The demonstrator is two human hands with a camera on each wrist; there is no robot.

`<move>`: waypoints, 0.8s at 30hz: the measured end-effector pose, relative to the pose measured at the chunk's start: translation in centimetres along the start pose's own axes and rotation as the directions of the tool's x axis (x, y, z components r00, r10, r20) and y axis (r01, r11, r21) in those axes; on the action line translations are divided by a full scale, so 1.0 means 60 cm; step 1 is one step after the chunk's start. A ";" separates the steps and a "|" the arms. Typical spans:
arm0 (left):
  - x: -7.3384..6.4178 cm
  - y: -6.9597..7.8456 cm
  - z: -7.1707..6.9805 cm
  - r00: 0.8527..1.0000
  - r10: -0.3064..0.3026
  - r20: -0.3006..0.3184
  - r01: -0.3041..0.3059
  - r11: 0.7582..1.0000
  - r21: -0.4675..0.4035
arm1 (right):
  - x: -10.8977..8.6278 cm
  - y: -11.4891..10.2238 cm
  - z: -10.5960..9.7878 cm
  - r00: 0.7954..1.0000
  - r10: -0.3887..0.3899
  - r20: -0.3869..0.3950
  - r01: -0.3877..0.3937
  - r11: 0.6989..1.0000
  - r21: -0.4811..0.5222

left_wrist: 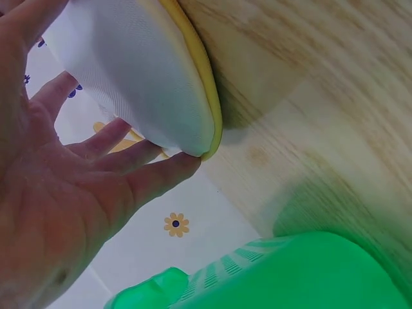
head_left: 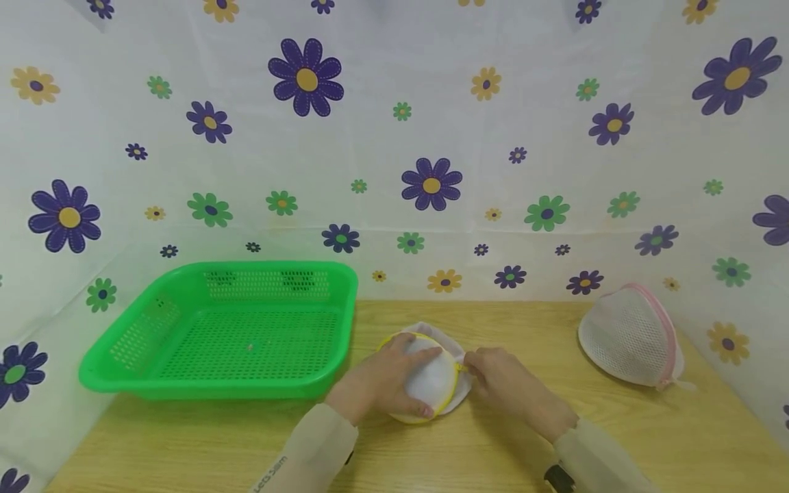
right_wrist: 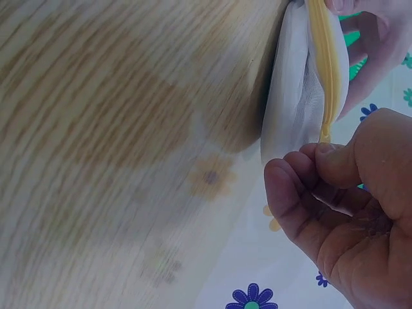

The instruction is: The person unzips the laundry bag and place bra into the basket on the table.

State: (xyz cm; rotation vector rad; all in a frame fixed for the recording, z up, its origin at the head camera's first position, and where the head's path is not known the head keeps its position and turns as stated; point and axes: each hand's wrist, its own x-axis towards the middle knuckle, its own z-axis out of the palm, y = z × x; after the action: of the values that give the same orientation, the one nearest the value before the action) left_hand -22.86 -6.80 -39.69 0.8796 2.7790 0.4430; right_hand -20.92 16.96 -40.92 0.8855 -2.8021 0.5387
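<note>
A round white mesh laundry bag [head_left: 431, 383] with yellow zipper trim [right_wrist: 327, 71] lies on the wooden table in front of me. My left hand [head_left: 394, 376] holds it from the left, thumb and fingers spread around its side. In the left wrist view, the fingers of this left hand [left_wrist: 84, 174] reach along the bag's yellow rim [left_wrist: 209, 96]. At the bag's right edge, my right hand [head_left: 508, 383] pinches the zipper pull at the end of the yellow zipper. The right wrist view has the right thumb and forefinger meeting there; the fingertips hide most of the pull.
A green plastic basket [head_left: 148, 390] with perforated walls stands to the left on the wooden table [head_left: 444, 465]. Another white mesh laundry bag [head_left: 622, 335], with a pink zipper, sits at the right. A flower-printed sheet [head_left: 370, 150] hangs behind the table.
</note>
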 end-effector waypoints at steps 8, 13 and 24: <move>0.001 -0.001 0.000 1.000 -0.013 0.010 0.013 1.000 -0.011 | -0.007 -0.002 -0.001 1.000 0.004 0.025 -0.004 1.000 0.023; 0.000 0.000 0.000 1.000 -0.022 0.020 0.022 1.000 -0.012 | -0.009 -0.003 0.002 0.999 0.010 0.036 -0.012 1.000 0.029; 0.002 -0.004 0.001 1.000 -0.009 0.019 0.009 1.000 -0.021 | -0.015 -0.002 0.005 0.999 -0.022 0.043 0.019 0.997 0.072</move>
State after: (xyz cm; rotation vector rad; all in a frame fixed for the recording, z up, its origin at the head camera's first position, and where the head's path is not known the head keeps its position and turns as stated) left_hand -23.06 -6.92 -39.87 0.8616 2.7552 0.4594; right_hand -20.10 17.22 -41.39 0.9498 -2.8254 0.6286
